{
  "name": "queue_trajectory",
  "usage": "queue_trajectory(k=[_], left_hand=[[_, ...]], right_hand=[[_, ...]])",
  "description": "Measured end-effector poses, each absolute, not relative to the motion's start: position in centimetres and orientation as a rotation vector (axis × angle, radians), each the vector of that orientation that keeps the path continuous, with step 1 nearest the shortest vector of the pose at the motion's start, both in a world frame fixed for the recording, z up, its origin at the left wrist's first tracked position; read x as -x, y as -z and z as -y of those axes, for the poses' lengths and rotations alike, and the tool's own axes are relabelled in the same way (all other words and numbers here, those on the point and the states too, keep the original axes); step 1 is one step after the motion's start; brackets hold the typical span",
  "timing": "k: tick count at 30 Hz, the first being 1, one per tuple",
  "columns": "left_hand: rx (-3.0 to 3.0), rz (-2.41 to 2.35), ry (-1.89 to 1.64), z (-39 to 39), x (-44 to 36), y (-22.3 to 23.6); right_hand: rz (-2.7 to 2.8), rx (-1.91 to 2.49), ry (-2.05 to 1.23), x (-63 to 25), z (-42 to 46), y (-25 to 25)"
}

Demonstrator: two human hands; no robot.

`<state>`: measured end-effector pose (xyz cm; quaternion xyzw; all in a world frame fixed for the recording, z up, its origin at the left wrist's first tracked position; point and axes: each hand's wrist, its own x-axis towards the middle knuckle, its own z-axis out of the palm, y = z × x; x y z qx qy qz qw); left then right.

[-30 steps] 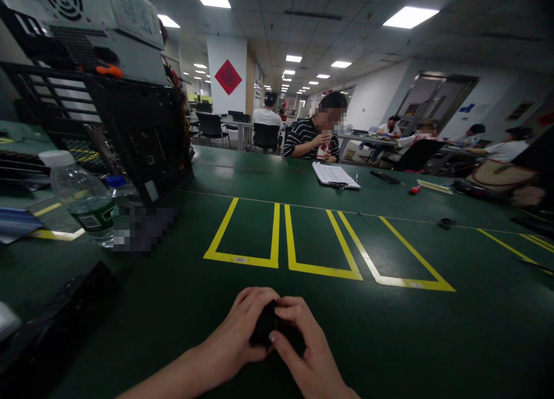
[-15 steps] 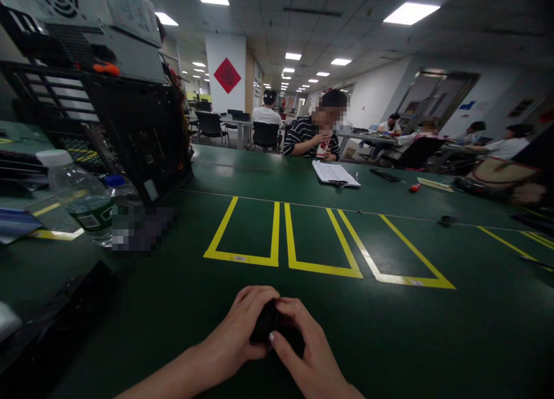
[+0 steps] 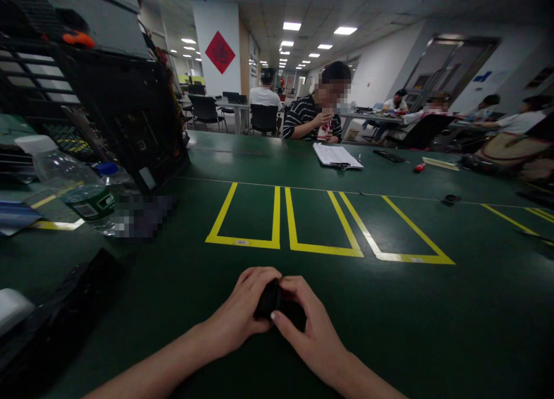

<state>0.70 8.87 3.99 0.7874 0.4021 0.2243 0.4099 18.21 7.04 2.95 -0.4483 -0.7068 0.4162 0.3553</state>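
Between my two hands, low over the near part of the green table (image 3: 242,353), is a small black object (image 3: 269,299). My fingers cover much of it, so its kind cannot be made out. My left hand (image 3: 242,306) wraps round its left side, fingers over the top and thumb below. On the other side my right hand (image 3: 309,324) grips it, with bent fingers at the top and the thumb tip pressed against its near face. Past my fingertips, yellow tape outlines (image 3: 324,249) mark the tabletop.
At left stand a black computer case (image 3: 130,116), a clear bottle (image 3: 82,191) and a crumpled black bag (image 3: 64,312). Across the table a person in a striped top (image 3: 303,119) sits behind a clipboard with papers (image 3: 336,155). A small black round thing (image 3: 450,199) lies at right.
The view has tipped down a little, so the background sits higher in the picture. Both hands keep hold of the black object, with hardly any change in grip.
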Motion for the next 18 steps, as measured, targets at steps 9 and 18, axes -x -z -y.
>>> queue_trajectory(k=[9,18], left_hand=[[-1.979,-1.018,-0.569,-8.95,-0.7,-3.91],[-1.988,-1.018,-0.568,-8.91,-0.66,-3.83]], right_hand=[[1.761,1.162,-1.121,-18.13,-7.21,-2.79],[1.886,1.135,-1.017,-18.19,-7.04,-2.96]])
